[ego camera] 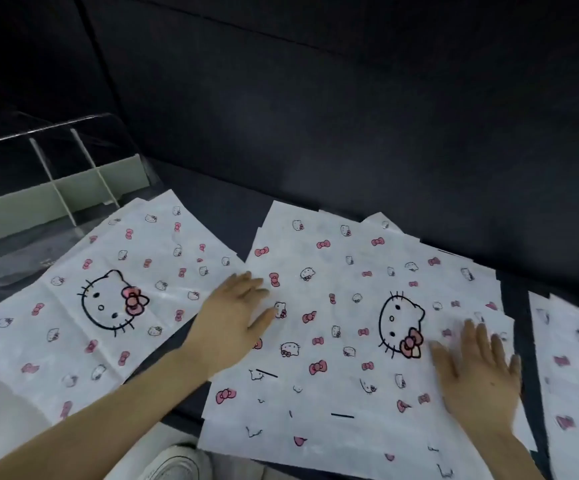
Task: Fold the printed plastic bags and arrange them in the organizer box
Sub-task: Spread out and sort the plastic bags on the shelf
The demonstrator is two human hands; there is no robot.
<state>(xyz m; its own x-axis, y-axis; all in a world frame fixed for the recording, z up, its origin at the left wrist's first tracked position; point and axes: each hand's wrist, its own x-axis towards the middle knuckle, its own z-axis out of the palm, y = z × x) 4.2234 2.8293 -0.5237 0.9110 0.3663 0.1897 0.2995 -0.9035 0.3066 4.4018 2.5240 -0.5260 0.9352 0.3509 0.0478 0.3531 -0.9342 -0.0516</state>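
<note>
Right of clear acrylic organizer box (38,131), left hand (227,327) & right hand (478,375) lie flat, fingers spread, on white cat-print plastic bag (333,306); prob. light, slippery: pinch corners.

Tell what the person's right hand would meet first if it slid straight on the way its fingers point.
The right hand lies flat on the middle printed bag; ahead is only more of that bag, then its far edge and the dark backdrop. Depth there is unclear.
</note>
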